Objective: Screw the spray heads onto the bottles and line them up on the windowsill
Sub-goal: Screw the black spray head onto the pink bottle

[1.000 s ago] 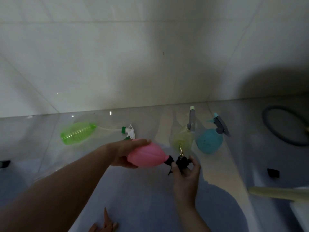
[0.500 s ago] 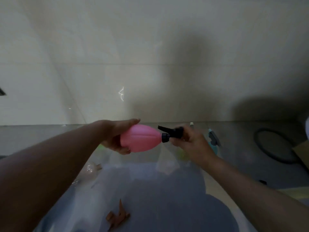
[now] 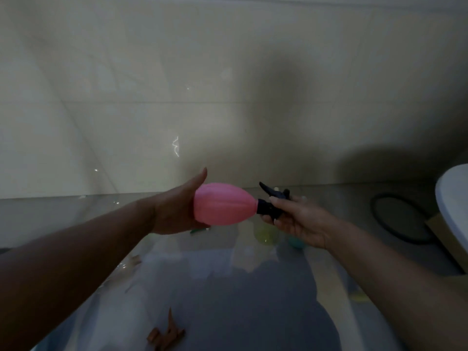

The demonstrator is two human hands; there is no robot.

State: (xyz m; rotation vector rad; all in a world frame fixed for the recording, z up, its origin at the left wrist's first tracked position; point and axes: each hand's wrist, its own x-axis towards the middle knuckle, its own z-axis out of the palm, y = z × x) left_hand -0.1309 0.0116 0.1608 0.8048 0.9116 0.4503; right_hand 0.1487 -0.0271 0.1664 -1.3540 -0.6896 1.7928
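A pink bulb-shaped bottle (image 3: 222,203) is held sideways in the air, neck to the right. My left hand (image 3: 174,211) cups its rounded base with the thumb raised. My right hand (image 3: 295,219) grips the black spray head (image 3: 272,202) sitting at the bottle's neck, its trigger pointing up and left. Below my right hand, a yellow-green bottle (image 3: 264,234) and a teal bottle (image 3: 296,241) stand on the glossy floor, mostly hidden by the hand.
A tiled wall (image 3: 228,97) rises close ahead. A dark hose loop (image 3: 402,219) lies at the right, beside a white rounded fixture (image 3: 453,206). A small brown object (image 3: 167,335) lies on the floor near the bottom edge.
Both hands lifted the pink bottle from low over the floor to in front of the wall. The view tilted up; the green bottle at left went out of sight.
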